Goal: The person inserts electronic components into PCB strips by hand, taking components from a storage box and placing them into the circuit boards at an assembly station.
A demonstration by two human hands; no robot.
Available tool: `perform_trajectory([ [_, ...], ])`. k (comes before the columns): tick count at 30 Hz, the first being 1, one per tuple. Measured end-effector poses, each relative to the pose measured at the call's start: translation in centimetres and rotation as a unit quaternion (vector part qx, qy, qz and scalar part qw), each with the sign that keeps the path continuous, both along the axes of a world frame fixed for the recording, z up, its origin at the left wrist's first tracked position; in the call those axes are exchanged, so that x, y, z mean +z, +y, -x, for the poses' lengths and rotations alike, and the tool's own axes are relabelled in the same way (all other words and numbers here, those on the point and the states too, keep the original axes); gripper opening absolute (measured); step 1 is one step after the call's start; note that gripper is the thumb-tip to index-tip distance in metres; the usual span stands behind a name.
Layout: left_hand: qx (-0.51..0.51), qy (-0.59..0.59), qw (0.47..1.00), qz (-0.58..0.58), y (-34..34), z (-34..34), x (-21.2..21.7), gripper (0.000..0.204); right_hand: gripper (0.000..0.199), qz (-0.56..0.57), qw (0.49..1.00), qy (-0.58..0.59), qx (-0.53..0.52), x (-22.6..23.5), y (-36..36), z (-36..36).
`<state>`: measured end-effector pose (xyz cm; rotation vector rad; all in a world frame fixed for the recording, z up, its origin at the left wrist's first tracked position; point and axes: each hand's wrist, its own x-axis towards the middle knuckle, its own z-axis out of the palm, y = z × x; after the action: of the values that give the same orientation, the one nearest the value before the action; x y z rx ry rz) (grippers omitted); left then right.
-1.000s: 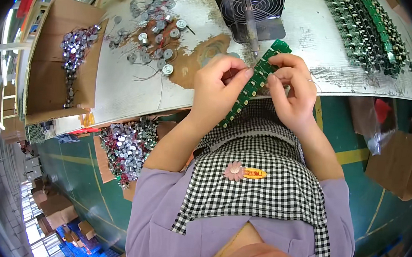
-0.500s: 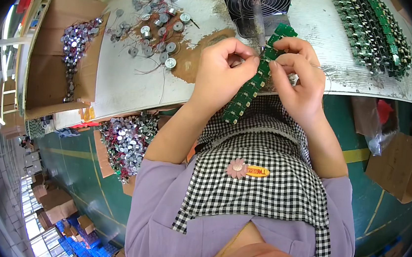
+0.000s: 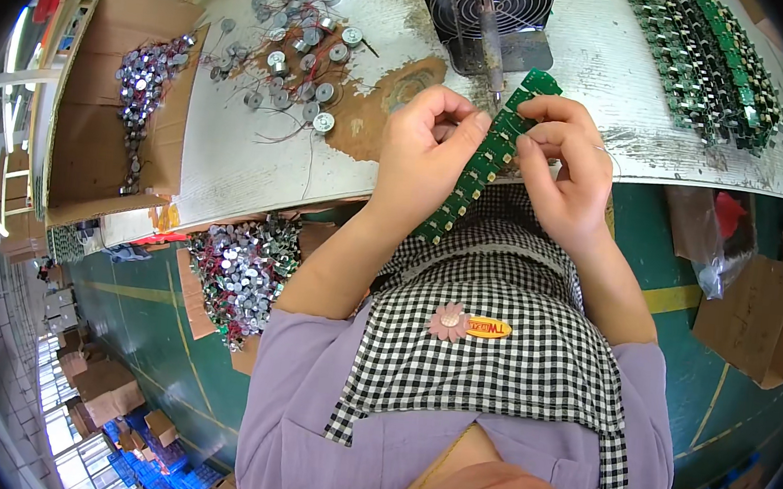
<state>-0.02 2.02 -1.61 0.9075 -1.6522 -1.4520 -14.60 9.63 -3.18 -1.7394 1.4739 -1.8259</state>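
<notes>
A long green strip of circuit boards (image 3: 475, 179) slants between my hands over the table's front edge, its upper end near the soldering iron (image 3: 490, 51). That iron points downward, its tip just beside the strip. My left hand (image 3: 424, 153) is closed, with thumb and forefinger pinched at the strip's left edge, close under the tip. On the opposite edge, my right hand (image 3: 571, 163) grips the strip's upper part with bent fingers. A fine wire-like line curves beside the right hand; where it ends is hidden. Anything small between the fingertips cannot be made out.
Small round motors (image 3: 302, 43) with thin wires lie scattered at the left. An open cardboard box (image 3: 69, 119) holds more, and another heap (image 3: 243, 268) sits below the table edge. Behind the iron stands a black fan (image 3: 485, 8). Stacked circuit-board strips (image 3: 710, 68) lie far right.
The strip has shifted slightly down toward me, its upper end now lower beside the iron. Both hands have moved a little downward with it, keeping their hold.
</notes>
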Motion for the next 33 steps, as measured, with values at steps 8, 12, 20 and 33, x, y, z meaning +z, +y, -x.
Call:
perform_trajectory([
  [8,0.02,0.021,1.0,-0.001,-0.2,0.5,0.3,0.013,0.01,0.009,0.999,0.033,-0.012,1.1,-0.7,-0.1],
  [12,0.031,-0.015,0.999,0.022,0.1,0.5,0.2,0.014,0.01,-0.009,1.0,0.011,-0.02,0.5,-0.3,-0.3],
  [20,-0.024,-0.019,0.998,0.051,-0.2,0.4,-0.3,0.012,0.014,0.057,0.984,0.136,-0.097,-0.2,0.8,-1.0],
  [33,0.385,-0.162,0.841,0.344,-10.8,-13.0,4.5,0.014,0.009,-0.051,0.986,-0.146,-0.06,-2.7,-0.2,1.3],
])
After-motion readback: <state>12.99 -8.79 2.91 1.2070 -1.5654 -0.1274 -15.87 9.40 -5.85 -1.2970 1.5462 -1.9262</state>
